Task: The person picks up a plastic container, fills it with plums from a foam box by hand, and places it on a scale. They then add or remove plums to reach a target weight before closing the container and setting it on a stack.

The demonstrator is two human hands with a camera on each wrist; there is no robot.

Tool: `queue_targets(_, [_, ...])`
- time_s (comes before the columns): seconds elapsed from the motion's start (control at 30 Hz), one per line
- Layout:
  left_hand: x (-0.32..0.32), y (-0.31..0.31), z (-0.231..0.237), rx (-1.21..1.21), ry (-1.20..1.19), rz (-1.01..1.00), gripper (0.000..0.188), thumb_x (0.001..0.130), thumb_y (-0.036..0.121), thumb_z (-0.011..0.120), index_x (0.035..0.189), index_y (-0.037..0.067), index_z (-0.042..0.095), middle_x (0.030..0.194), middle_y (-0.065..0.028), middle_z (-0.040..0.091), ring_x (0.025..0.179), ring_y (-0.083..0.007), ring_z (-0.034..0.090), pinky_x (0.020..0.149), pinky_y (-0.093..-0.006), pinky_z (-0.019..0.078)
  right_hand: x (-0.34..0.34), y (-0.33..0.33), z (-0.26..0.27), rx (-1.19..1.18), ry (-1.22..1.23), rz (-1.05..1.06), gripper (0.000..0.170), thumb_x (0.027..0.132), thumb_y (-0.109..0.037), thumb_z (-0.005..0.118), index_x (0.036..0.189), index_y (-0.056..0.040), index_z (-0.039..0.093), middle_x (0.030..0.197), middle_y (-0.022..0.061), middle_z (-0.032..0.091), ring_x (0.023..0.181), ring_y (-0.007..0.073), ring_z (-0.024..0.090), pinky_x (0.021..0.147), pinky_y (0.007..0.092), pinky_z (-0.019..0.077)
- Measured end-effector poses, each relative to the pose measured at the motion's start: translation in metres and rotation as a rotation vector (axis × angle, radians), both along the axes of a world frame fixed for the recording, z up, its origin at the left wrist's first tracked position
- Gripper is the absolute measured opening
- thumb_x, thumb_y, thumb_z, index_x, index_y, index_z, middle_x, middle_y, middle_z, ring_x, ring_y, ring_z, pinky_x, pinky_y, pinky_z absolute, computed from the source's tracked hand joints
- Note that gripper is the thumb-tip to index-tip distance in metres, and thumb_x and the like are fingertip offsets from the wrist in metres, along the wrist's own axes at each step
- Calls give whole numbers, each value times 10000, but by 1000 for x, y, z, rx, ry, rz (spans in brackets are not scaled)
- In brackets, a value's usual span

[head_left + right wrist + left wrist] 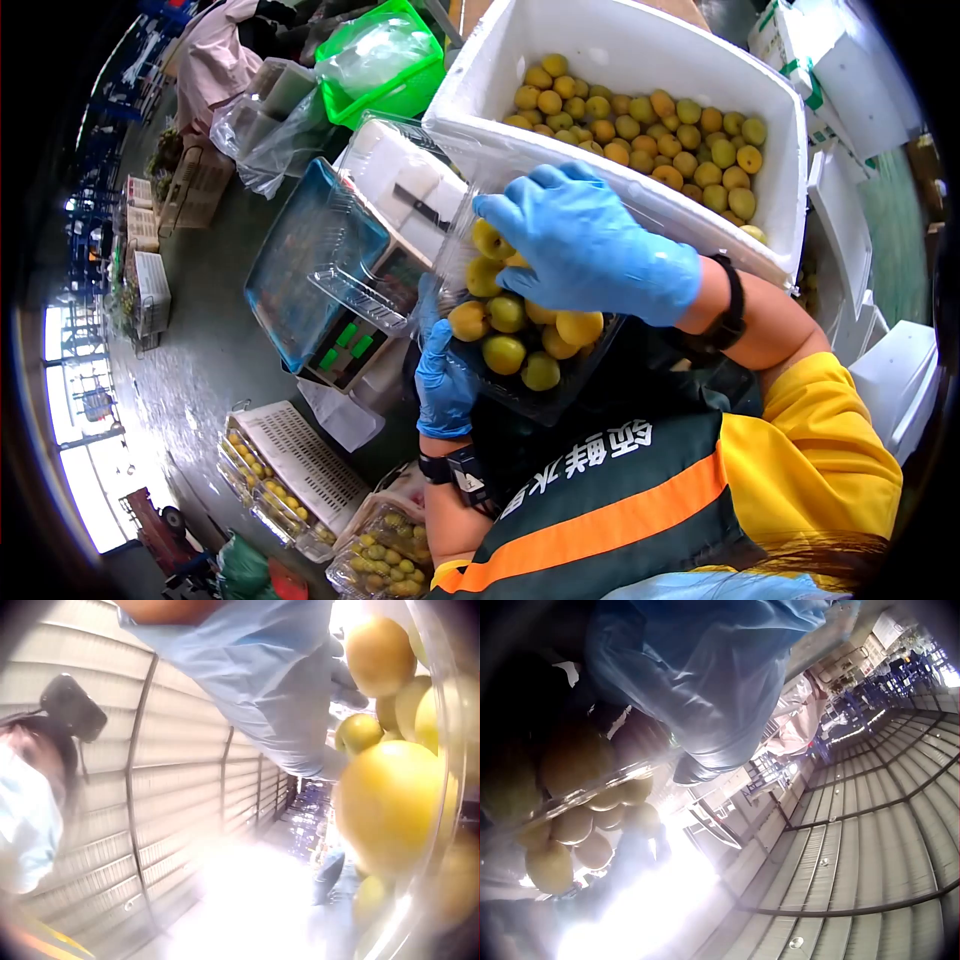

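Observation:
A clear plastic box (560,400) of yellow-green fruits (503,354) is tilted in front of the person's body. The left hand (445,385), in a blue glove, grips the box's left side, thumb upright along the wall. Over the fruits, the gloved right hand (590,245) curls its fingers and thumb around a fruit (490,240) at the box's upper left; its palm hides part of the contents. In the right wrist view, the right hand's fingers (346,682) lie beside an orange-yellow fruit (379,656). The left wrist view shows the left glove (705,682) near the box's fruits.
A white foam box (790,190) of loose fruits stands beyond the right hand. Left of the hands are an empty clear container (365,290), a knife (422,207) and a blue-topped scale (315,260). A green basket (425,75) stands farther back; filled clear boxes (385,555) sit below left.

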State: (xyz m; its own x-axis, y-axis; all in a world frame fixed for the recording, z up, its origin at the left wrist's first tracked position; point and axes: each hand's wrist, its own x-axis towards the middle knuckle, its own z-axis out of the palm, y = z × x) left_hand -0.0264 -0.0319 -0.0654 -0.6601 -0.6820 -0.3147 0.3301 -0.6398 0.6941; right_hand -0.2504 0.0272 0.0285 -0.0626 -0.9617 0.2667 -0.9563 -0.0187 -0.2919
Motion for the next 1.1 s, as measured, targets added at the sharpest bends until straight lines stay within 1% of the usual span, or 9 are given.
queue_targets(0.37, [1,2,4,-41,-5,-54,759,956,210,494,1584,54,96,1553,-186,311,1405,-318,368,1180,-435,280,-7,3,6,-97,-271,227,359,760,-265,729,1085,-142,639,817,99,660,793,340,630,809,433,480])
queue_targets(0.5, [-16,5,15,-170,-15,-8,796,929,252,525,1581,46,118,1561,-194,293,1420,-340,343,1183,-454,265,-17,20,21,-186,54,298,549,798,-218,670,1309,-64,541,1352,125,532,1176,298,575,926,435,468])
queue_targets(0.53, [-12,5,14,-96,10,0,813,921,265,547,1587,69,123,1567,-184,288,1420,-347,339,1187,-462,254,-33,23,52,-160,34,223,570,843,-257,711,1348,-52,547,1306,189,596,1208,314,582,1040,430,439])
queue_targets(0.63, [-3,5,5,-22,73,1,782,943,239,550,1593,107,136,1572,-169,287,1421,-343,339,1188,-469,248,-135,8,60,-44,-218,-87,461,850,-99,724,1286,-102,576,1206,175,653,1081,351,655,931,391,557])
queue_targets(0.67, [-1,5,3,6,89,7,760,955,233,545,1593,122,148,1574,-166,284,1420,-340,340,1187,-473,249,-185,3,28,-53,-282,-50,430,848,-239,707,1234,-69,622,1038,193,700,944,347,680,854,408,552])
queue_targets(0.73, [-2,3,1,-1,112,-12,758,954,238,546,1593,129,153,1578,-164,276,1420,-341,338,1187,-474,249,-230,3,6,714,202,-65,478,825,-278,720,1245,-68,628,1084,183,693,963,337,669,862,404,543])
queue_targets(0.77, [-3,2,0,-3,124,-16,758,954,240,547,1593,132,155,1580,-163,272,1420,-341,337,1187,-475,249,-232,12,-1,1046,52,-133,547,790,-311,731,1268,-66,626,1158,169,676,1040,333,642,919,420,512])
queue_targets(0.83, [0,1,-4,31,104,-35,756,955,252,547,1593,137,158,1583,-162,260,1421,-345,334,1182,-480,261,-245,46,-37,1266,123,-187,611,811,-377,700,1334,-77,603,1332,126,609,1214,310,566,1026,471,437])
queue_targets(1.1, [0,1,1,23,72,-38,757,953,259,549,1593,143,162,1582,-159,256,1418,-349,335,1177,-483,272,-221,51,-42,1513,182,-344,760,808,-527,675,1398,-75,517,1330,161,589,1213,337,563,1011,466,444])
